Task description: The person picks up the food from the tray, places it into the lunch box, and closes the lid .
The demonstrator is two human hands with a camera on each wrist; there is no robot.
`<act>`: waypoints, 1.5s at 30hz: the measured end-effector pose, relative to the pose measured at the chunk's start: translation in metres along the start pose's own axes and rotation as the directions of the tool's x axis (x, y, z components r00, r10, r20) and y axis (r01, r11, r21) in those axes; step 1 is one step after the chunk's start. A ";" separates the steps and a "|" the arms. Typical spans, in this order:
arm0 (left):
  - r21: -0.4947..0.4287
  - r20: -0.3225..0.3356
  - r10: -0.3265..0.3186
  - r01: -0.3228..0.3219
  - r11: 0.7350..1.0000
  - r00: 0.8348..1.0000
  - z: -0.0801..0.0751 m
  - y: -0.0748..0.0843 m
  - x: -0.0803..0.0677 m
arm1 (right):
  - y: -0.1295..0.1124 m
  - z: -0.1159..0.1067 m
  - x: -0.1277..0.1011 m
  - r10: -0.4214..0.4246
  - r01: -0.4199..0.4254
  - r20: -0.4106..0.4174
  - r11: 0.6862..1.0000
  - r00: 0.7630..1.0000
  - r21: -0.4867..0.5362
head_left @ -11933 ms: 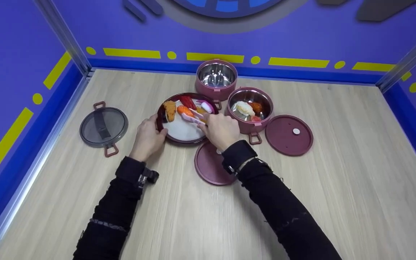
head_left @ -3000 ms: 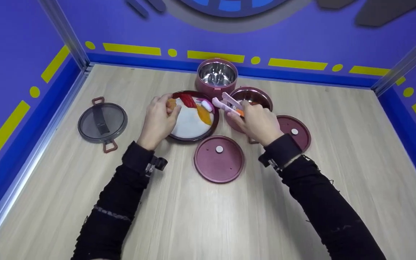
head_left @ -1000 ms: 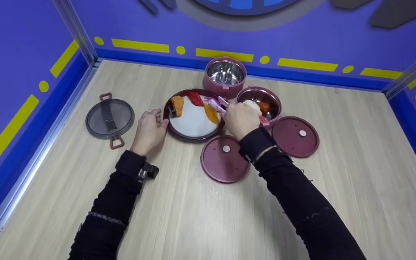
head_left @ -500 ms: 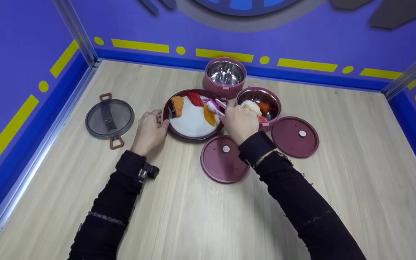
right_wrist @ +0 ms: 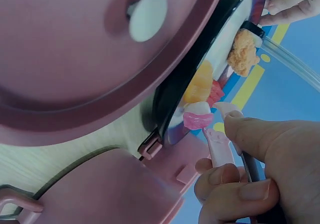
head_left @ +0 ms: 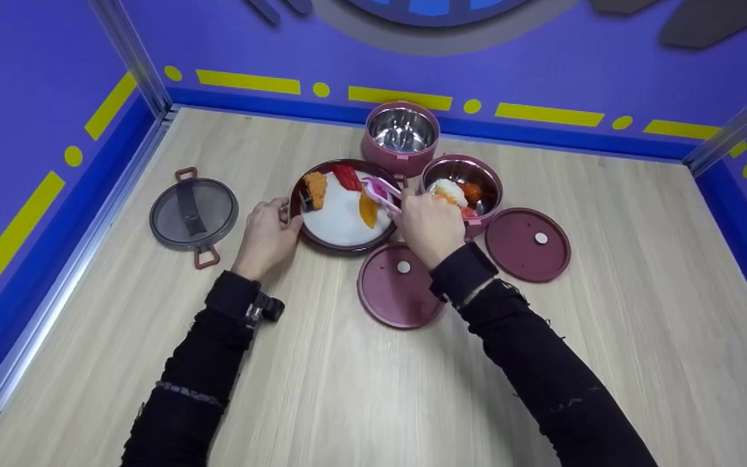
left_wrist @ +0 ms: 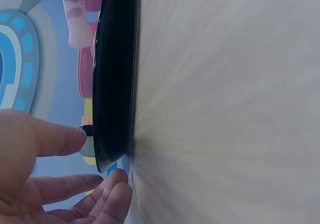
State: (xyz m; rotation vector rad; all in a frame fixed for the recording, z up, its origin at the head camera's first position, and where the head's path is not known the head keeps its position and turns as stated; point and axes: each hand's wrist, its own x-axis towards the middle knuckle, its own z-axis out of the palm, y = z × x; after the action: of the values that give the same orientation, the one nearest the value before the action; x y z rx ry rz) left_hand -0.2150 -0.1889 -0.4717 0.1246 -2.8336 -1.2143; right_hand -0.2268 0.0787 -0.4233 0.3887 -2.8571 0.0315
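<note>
On the wooden table [head_left: 347, 389], seen from your head camera, your right hand [head_left: 426, 224] curls around a pair of pink tongs [head_left: 380, 192] whose tips reach over the right side of the dark plate [head_left: 296, 220]. Your left hand [head_left: 268, 235] rests at the plate's left rim, fingers lightly bent against it. I judge the moving of food to be partly done: the nearer steel pot [head_left: 487, 207] already holds a white rice piece and some orange and red pieces, while the plate has a fried piece [head_left: 314, 187], a red slice [head_left: 347, 176], an orange slice [head_left: 367, 211] and a pink-and-white piece [head_left: 377, 188] by the tong tips. The farther pot [head_left: 402, 135] looks empty; two maroon lids [head_left: 401, 286] lie on the table near you, and a grey lid [head_left: 193, 214] lies well to the left.

From your left wrist, you see the plate [left_wrist: 116, 79] edge-on, your thumb and fingers [left_wrist: 62, 139] straight and touching its rim rather than wrapped round it.

From your right wrist, your thumb and curled fingers [right_wrist: 235, 181] pinch the tongs [right_wrist: 218, 144], whose tips sit just beside the pink-and-white piece [right_wrist: 197, 115]; whether they already clasp it I cannot tell. It looks small, soft-edged and glossy, with the orange slice [right_wrist: 200, 86] close behind it.
</note>
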 end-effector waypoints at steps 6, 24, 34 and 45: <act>0.005 0.003 -0.003 0.003 1.000 1.000 0.000 0.000 -0.001 | 0.002 -0.001 0.001 0.023 -0.025 0.039 0.998 0.999 0.058; -0.031 0.009 0.002 -0.002 1.000 1.000 0.000 0.001 -0.001 | 0.001 0.000 0.014 0.119 -0.128 0.133 0.990 0.984 0.061; -0.024 0.005 -0.001 0.001 1.000 1.000 0.002 0.002 0.000 | 0.005 0.003 0.018 0.129 -0.152 0.228 0.985 0.965 0.086; -0.022 -0.004 0.002 -0.002 1.000 1.000 -0.002 0.003 0.002 | 0.010 -0.005 0.014 0.078 -0.098 0.169 0.988 0.983 0.116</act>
State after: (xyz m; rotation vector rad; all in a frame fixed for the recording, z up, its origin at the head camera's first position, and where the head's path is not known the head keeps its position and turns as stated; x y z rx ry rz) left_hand -0.2171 -0.1887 -0.4685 0.1234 -2.8160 -1.2430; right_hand -0.2409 0.0850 -0.4153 0.3007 -3.0434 0.2035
